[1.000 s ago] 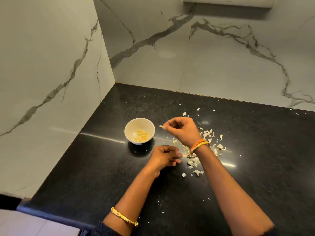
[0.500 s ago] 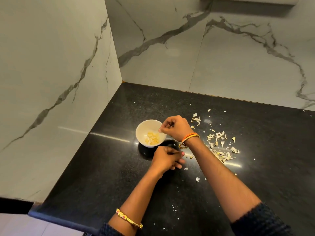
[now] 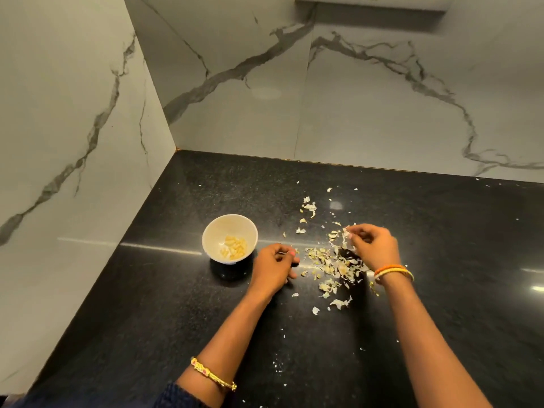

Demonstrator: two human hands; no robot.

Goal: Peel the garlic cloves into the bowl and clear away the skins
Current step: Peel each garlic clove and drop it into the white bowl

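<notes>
Across the lower half of the frame runs one black speckled stone countertop, glossy, with streaks of reflected light. Two grey-white marble-look wall panels with dark veins meet in a corner at upper left of centre.

Two bare forearms reach up from the bottom edge. One gold bangle circles the left wrist, and orange and yellow thread bands circle the right.

Left of centre stands one small round white bowl, smooth and glazed; peeled garlic cloves, pale yellow and too heaped to count, lie in its bottom.

Just right of the bowl the left hand rests on the counter with fingers curled around a thin dark item, too small to name. The right hand, well apart from the left, sits at centre right with its fingertips pinching one whitish papery piece of skin.

Between and below the hands lie the garlic skins, dozens of thin curled off-white flakes, thickest beside the right hand, with loose bits scattered toward the wall and the bottom edge.
</notes>
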